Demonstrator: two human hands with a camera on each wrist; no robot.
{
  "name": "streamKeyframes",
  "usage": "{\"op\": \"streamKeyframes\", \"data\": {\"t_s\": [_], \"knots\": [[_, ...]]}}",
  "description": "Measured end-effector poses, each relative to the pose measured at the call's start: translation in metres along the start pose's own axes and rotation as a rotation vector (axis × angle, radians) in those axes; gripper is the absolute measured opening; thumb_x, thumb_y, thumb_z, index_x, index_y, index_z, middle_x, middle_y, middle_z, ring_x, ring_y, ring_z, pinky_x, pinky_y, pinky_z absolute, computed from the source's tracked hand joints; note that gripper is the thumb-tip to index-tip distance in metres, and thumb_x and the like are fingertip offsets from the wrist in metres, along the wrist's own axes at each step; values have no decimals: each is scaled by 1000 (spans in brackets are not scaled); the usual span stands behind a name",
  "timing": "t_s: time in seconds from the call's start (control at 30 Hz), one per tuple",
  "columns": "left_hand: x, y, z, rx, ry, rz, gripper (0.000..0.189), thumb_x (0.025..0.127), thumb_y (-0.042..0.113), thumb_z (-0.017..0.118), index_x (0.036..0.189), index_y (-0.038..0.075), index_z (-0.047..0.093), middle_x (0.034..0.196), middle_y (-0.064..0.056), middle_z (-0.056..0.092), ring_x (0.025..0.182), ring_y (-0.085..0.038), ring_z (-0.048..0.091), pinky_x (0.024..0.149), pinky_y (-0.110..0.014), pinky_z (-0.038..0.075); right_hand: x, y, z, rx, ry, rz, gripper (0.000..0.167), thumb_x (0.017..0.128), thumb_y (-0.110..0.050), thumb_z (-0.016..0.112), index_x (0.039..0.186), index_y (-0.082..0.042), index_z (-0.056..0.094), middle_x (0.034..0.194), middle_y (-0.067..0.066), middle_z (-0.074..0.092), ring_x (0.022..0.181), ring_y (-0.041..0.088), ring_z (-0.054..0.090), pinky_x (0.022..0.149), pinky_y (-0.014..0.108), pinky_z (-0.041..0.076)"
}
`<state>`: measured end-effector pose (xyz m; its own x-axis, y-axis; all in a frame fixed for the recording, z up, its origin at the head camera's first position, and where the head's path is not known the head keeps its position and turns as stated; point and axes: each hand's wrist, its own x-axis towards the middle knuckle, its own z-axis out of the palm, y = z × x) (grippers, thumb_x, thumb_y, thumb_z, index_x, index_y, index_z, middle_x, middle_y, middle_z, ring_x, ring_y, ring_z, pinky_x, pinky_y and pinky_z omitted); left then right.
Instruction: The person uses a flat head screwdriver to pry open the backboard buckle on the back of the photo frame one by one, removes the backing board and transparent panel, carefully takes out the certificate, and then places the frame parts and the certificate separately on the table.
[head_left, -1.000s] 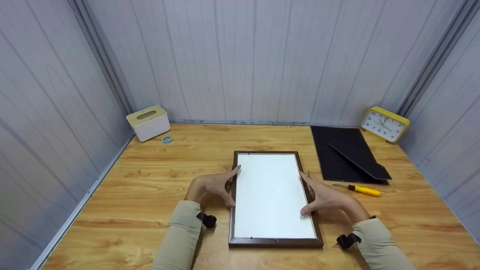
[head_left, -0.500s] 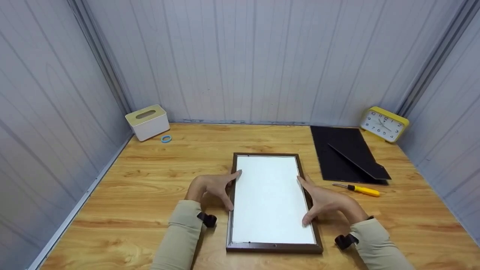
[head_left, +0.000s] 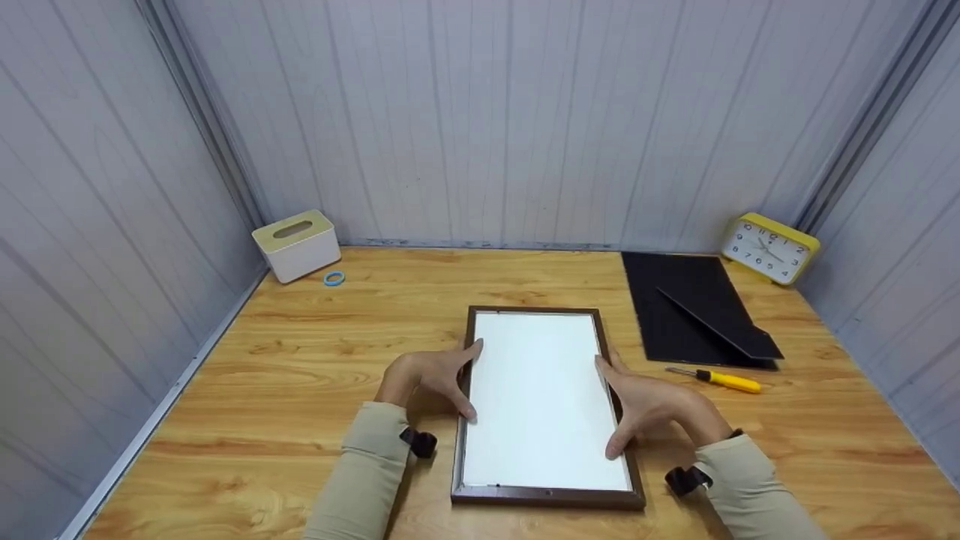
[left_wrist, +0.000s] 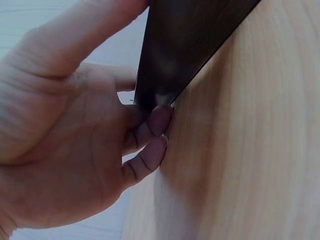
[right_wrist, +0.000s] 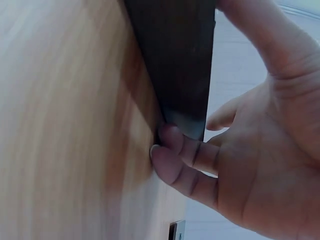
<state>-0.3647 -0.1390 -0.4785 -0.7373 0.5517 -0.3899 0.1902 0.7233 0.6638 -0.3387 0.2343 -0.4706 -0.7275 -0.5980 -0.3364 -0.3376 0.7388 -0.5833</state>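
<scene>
A dark brown picture frame [head_left: 547,496] with a white panel [head_left: 540,397] inside it lies on the wooden table. My left hand [head_left: 435,375] grips its left side, thumb and index finger spread on the top. On the opposite side my right hand [head_left: 651,405] grips the frame in the same manner. The left wrist view has the frame's dark outer side [left_wrist: 185,45], with lower fingertips [left_wrist: 159,119] curled in at its bottom edge by the tabletop. Similar curled fingertips [right_wrist: 167,162] meet the frame's side [right_wrist: 180,60] in the right wrist view.
Black boards [head_left: 675,300] lie at the back right, one resting aslant on another. A yellow-handled screwdriver [head_left: 727,380] is right of the frame. A yellow clock [head_left: 771,249] stands in the right corner. A tissue box [head_left: 300,251] and blue ring [head_left: 334,278] sit back left.
The frame has slid slightly toward me, mostly in the first half second. My right thumb and index finger sit a little lower along its side. Other things stay put.
</scene>
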Motion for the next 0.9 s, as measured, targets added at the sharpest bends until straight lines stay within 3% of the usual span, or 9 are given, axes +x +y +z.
{"op": "streamKeyframes", "data": {"t_s": [0.3,0.63,0.9], "knots": [[0,2,0,8,11,-2,139,65,44,94,162,16,-1,166,-12,-6,151,-24,-5,121,-44,5,1,-3,2,33,52,-15,155,56,-46,97,157,1,-10,159,29,-20,148,40,-10,119,56,6],[3,2,-2,55,-17,62,136,71,43,91,160,8,-5,166,-17,-7,151,-27,-6,121,-45,7,2,0,1,4,143,-90,151,58,-50,95,159,-3,-6,162,28,-11,149,40,-3,118,55,16],[1,3,-2,59,-8,37,137,69,45,92,161,10,-4,164,-19,-10,150,-28,-9,121,-45,4,-1,-1,-2,-26,132,-143,141,60,-49,93,160,-3,5,162,29,-7,149,41,4,117,56,20]]}}
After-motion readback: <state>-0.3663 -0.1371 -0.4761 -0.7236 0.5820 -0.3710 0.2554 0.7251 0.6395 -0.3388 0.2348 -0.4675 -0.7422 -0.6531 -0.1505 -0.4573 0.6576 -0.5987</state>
